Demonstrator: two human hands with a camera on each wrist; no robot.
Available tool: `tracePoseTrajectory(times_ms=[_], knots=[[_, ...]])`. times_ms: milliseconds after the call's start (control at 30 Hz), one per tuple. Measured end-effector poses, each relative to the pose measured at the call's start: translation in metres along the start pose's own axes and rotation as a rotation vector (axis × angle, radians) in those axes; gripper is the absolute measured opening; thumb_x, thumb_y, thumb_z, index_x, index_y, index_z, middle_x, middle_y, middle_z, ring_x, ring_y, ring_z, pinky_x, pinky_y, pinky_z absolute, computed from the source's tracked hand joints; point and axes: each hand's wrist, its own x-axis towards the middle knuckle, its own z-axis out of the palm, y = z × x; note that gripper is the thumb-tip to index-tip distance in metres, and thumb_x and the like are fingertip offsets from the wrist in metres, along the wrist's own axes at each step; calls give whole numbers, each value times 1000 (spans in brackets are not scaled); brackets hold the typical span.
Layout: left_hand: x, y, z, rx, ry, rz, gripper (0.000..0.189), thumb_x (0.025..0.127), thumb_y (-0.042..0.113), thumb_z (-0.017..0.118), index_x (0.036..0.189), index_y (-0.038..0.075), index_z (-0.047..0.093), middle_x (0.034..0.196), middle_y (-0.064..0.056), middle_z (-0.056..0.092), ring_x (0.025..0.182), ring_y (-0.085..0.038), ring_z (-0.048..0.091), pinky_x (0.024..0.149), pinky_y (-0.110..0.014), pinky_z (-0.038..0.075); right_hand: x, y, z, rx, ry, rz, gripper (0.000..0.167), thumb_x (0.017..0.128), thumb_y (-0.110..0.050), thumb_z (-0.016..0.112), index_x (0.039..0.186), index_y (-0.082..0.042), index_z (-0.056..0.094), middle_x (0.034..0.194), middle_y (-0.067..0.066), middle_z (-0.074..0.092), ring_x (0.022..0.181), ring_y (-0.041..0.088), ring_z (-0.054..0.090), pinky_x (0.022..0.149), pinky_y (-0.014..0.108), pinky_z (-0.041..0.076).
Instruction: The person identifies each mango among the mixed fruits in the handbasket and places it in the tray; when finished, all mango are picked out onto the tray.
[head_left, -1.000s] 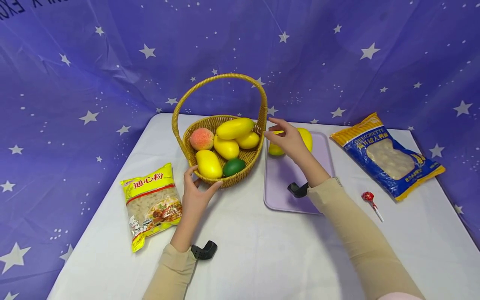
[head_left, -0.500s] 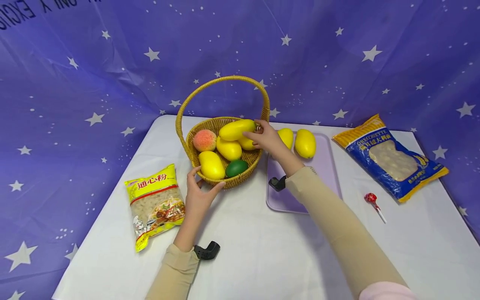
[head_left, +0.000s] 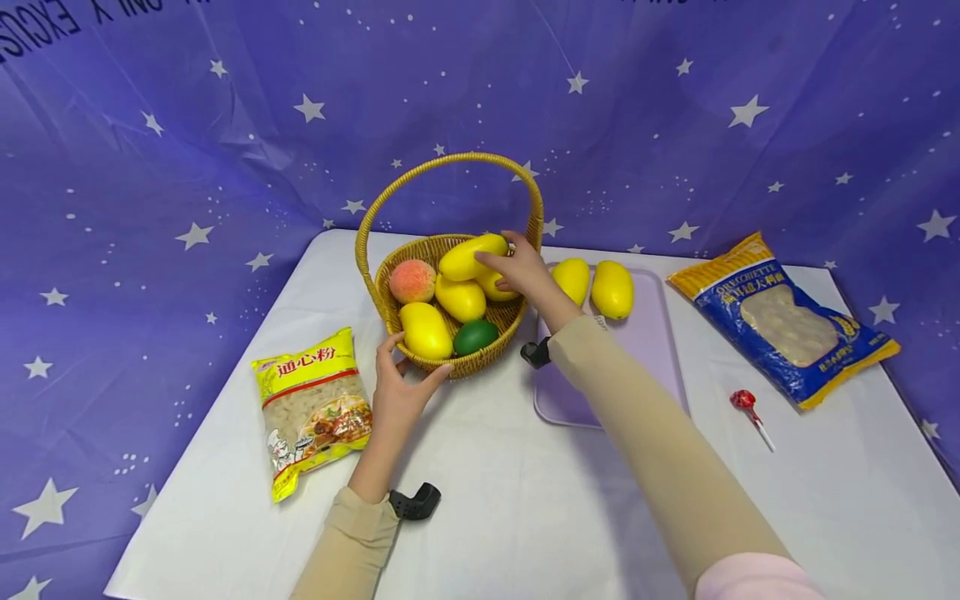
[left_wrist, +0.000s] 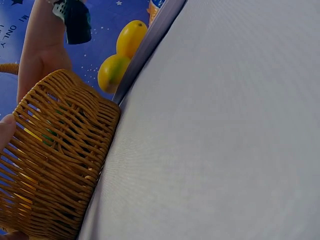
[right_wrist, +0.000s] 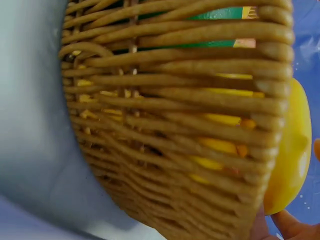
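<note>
A wicker basket (head_left: 472, 363) with a tall handle holds several yellow mangoes, a peach (head_left: 412, 282) and a dark green egg-shaped fruit (head_left: 476, 337). My left hand (head_left: 397, 396) grips its front left rim, thumb and fingers spread along the wicker beside a mango (head_left: 426, 332). Reaching over the basket's right side, my right hand (head_left: 521, 268) pinches the right end of the topmost mango (head_left: 467, 257). That mango (right_wrist: 295, 145) shows past the rim in the right wrist view. Other mangoes (head_left: 461, 298) lie below it, partly covered by my right fingers.
A lilac tray (head_left: 622, 383) right of the basket carries two mangoes (head_left: 612, 290). A yellow pasta bag (head_left: 315, 408) lies at the left, a blue orecchiette bag (head_left: 783, 321) at the right. Near the latter is a red lollipop (head_left: 744, 400). A starry purple cloth (head_left: 600, 125) hangs behind.
My right hand has moved left from over the tray into the basket and taken hold of the top mango. Both tray mangoes now show uncovered. The left hand stays at the basket's rim.
</note>
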Motion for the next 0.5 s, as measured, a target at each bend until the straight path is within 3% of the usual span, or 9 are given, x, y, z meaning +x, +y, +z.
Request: tracePoseTrajectory(times_ms=[233,500], knots=[[0,1,0,1,4,0,90,74,59,76,142,27,27,152,-7,24,125,-30,46,96,-49,42,4,0,5,71,34,18,80,86,-50,69,150,-19,31,149,10,36,95,26,66,76,34,55],[-1,0,0,4,3,10,90,74,59,76,142,26,27,152,-7,23,125,-30,46,96,-50,42,8,-2,12,87,54,22,78,85,-48,70,146,-18,33,144,11,41,107,27,60,82,39,54]])
